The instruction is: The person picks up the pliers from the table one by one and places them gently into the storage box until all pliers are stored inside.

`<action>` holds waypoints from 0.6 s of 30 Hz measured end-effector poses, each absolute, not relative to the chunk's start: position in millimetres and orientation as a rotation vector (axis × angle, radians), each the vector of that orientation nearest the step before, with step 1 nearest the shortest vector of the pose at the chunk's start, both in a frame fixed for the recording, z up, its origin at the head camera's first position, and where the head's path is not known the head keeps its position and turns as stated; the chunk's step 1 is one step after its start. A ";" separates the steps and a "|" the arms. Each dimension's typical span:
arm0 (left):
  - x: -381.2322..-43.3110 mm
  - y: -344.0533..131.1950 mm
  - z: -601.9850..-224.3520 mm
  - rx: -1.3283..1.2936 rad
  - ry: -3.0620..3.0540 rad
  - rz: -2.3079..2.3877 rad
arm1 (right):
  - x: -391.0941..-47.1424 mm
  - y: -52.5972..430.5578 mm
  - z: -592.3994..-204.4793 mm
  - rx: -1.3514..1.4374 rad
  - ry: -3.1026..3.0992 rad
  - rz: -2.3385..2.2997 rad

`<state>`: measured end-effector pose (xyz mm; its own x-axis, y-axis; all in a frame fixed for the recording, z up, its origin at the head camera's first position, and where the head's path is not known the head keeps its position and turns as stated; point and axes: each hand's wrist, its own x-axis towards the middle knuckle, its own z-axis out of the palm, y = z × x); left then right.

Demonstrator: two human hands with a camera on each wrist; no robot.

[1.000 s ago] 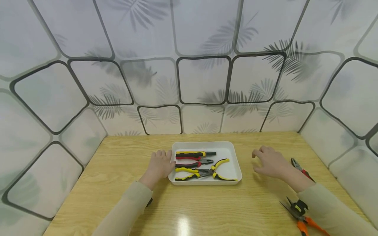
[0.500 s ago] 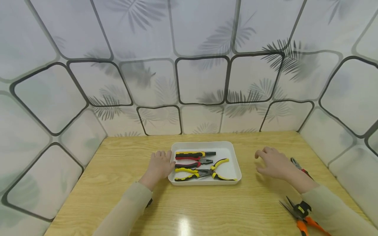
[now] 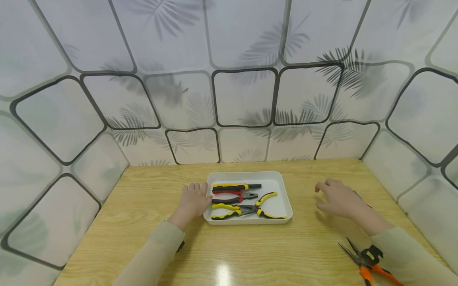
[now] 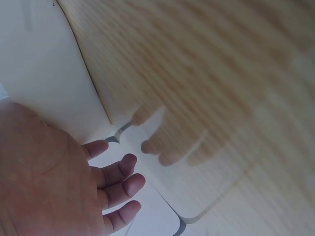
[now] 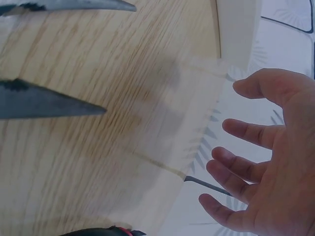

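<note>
My left hand rests at the left end of a white tray, its fingers loosely extended. The left wrist view shows those fingers relaxed, with the white tray side close by; whether they touch it I cannot tell. In the tray lie yellow-black pliers at the back, red-black pliers in the middle, and yellow-handled pliers spread apart in front. My right hand hovers over the table right of the tray, fingers loosely bent, holding nothing.
Orange-handled long-nose pliers lie at the front right, with a black-and-yellow piece against them. Another tool is mostly hidden behind my right hand. A dark object peeks out by my left forearm. Patterned walls surround the wooden table.
My right hand has drifted slightly to the right, away from the tray, and now covers more of the red-handled tool behind it. My left hand and the tray have stayed put.
</note>
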<state>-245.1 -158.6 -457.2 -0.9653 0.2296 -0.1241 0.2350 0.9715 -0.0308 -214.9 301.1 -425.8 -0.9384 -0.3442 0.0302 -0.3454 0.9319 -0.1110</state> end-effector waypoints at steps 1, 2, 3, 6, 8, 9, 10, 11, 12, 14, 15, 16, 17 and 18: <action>-245.1 -158.7 -457.0 0.355 3.001 -0.067 | -214.4 302.0 -425.4 0.549 -3.076 0.182; -245.1 -158.8 -456.6 0.354 3.004 -0.065 | -214.0 303.0 -425.4 0.547 -3.074 0.185; -245.0 -158.7 -456.3 0.353 3.003 -0.072 | -213.7 304.0 -425.4 0.547 -3.069 0.187; -244.6 -158.4 -455.7 0.352 3.001 -0.077 | -213.4 307.9 -425.7 0.549 -3.050 0.182; -244.6 -158.0 -455.9 0.348 2.994 -0.079 | -213.5 310.6 -426.7 0.545 -3.041 0.173; -244.7 -158.0 -456.2 0.346 2.990 -0.080 | -213.5 312.0 -427.1 0.545 -3.039 0.169; -244.9 -158.1 -456.6 0.345 2.989 -0.077 | -213.6 313.4 -427.7 0.542 -3.038 0.166; -244.9 -158.1 -456.8 0.344 2.986 -0.076 | -213.5 314.7 -428.2 0.538 -3.039 0.164; -244.9 -158.2 -457.0 0.344 2.984 -0.078 | -213.4 315.8 -428.4 0.537 -3.039 0.163; -245.0 -158.4 -457.2 0.344 2.982 -0.085 | -213.1 318.0 -428.5 0.531 -3.043 0.162; -244.9 -158.4 -457.2 0.345 2.983 -0.090 | -212.8 318.8 -428.2 0.527 -3.045 0.162; -244.8 -158.3 -457.1 0.347 2.984 -0.094 | -212.6 319.6 -428.0 0.523 -3.048 0.162; -244.6 -158.2 -457.5 0.348 2.988 -0.094 | -212.3 320.2 -427.5 0.518 -3.052 0.163; -244.8 -158.2 -457.7 0.350 2.994 -0.090 | -212.1 320.8 -427.0 0.514 -3.055 0.164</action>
<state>-244.8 -158.2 -457.7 -0.9652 0.2258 -0.1320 0.2333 0.9714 -0.0446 -212.1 320.8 -427.0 -0.9444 -0.3240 0.0559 -0.3281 0.9396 -0.0973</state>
